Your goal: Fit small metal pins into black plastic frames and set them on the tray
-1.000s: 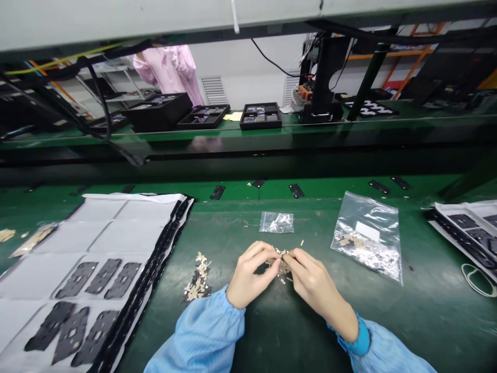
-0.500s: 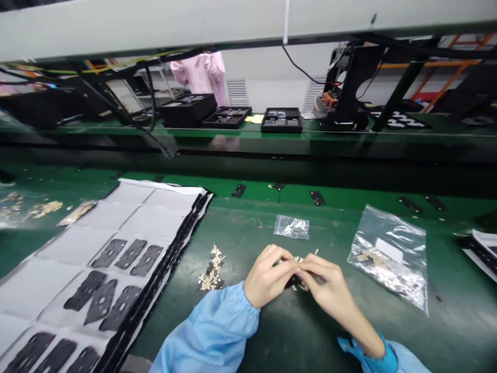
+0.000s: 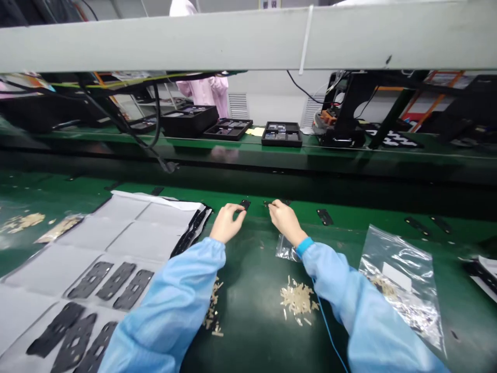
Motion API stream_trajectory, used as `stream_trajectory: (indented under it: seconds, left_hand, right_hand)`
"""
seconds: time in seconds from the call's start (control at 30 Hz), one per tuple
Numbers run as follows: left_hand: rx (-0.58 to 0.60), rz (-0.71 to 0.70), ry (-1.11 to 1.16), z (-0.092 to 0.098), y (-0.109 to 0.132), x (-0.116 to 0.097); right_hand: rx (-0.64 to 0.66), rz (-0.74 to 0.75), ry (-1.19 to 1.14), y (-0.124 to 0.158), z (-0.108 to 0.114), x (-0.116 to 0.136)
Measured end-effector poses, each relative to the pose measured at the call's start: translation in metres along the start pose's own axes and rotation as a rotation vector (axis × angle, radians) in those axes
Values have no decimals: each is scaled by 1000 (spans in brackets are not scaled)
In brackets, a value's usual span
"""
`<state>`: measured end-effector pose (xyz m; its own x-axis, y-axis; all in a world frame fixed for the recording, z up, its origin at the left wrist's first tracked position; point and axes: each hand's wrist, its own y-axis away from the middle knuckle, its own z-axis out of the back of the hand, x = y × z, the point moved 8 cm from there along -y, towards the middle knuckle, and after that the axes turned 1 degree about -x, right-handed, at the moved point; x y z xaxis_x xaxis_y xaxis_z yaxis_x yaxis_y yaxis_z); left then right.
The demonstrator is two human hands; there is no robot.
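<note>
**Stretched out across a green bench [image 3: 252, 259]**

Left hand [image 3: 229, 223] curled, fingertips touching a black plate [image 3: 244, 204] — pinched or merely touched, impossible to tell. Right hand [image 3: 285, 221] palm down, fingertips at a second black plate [image 3: 267, 203] — grip hidden behind the back of the hand. Both plates flat on the bench's far strip, near each other. Under the right wrist, a small clear bag [image 3: 285, 251]. Closer in, a pile of tan bits [image 3: 297, 299]. Off to the right, a large clear bag [image 3: 404, 269]; off to the left, white sheets [image 3: 147, 233] carrying more dark plates.
</note>
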<state>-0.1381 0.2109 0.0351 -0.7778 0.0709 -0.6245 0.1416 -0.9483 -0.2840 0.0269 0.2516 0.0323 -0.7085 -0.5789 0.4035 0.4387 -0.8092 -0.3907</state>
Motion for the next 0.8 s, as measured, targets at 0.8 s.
stream_trajectory:
  seconds: [0.8]
  left_hand:
    - [151, 257, 617, 15, 39, -4]
  right_hand:
    - [136, -332, -207, 6, 35, -52]
